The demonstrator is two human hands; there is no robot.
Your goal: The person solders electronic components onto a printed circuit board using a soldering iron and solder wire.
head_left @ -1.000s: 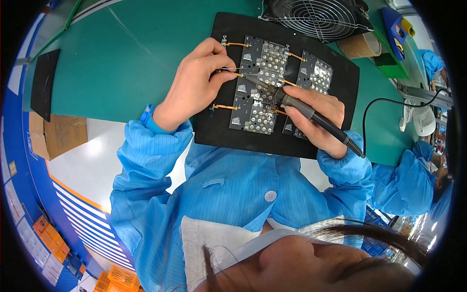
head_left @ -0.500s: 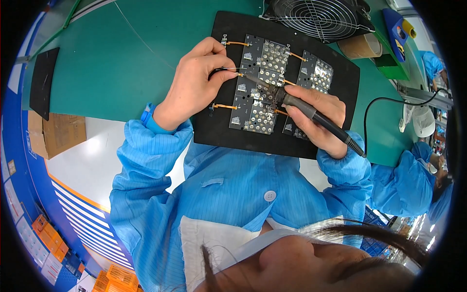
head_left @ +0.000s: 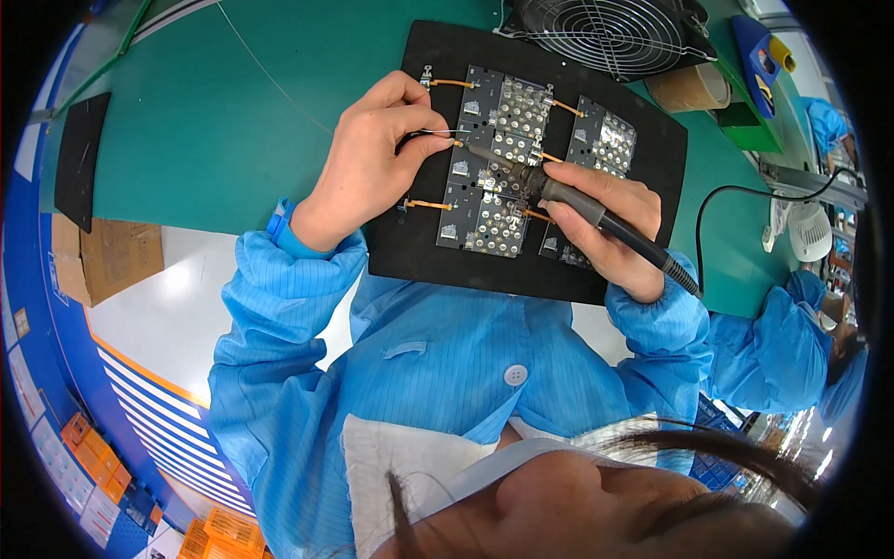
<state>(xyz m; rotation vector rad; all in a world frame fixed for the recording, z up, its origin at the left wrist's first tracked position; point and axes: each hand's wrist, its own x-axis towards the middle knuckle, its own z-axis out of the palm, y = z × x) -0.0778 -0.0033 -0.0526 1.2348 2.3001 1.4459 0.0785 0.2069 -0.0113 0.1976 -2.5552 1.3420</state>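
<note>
My left hand is closed in a pinch at the left edge of a dark circuit board. Between its fingers are a short orange lead, mostly hidden, and a thin solder wire that trails in from the upper left. My right hand grips a soldering iron like a pen. The iron's tip points left and reaches the lead's end at the board; exact contact is too small to tell. Other orange leads with small metal connectors run out from neighbouring boards.
The boards lie on a black mat over a green tabletop. A fan with a wire grille and a cardboard roll stand behind. The iron's cable loops at right, near a white device. Another person's blue sleeve is at far right.
Both hands hold nearly the same pose, with the soldering iron at the same board edge. The whole view has shifted very slightly left.
</note>
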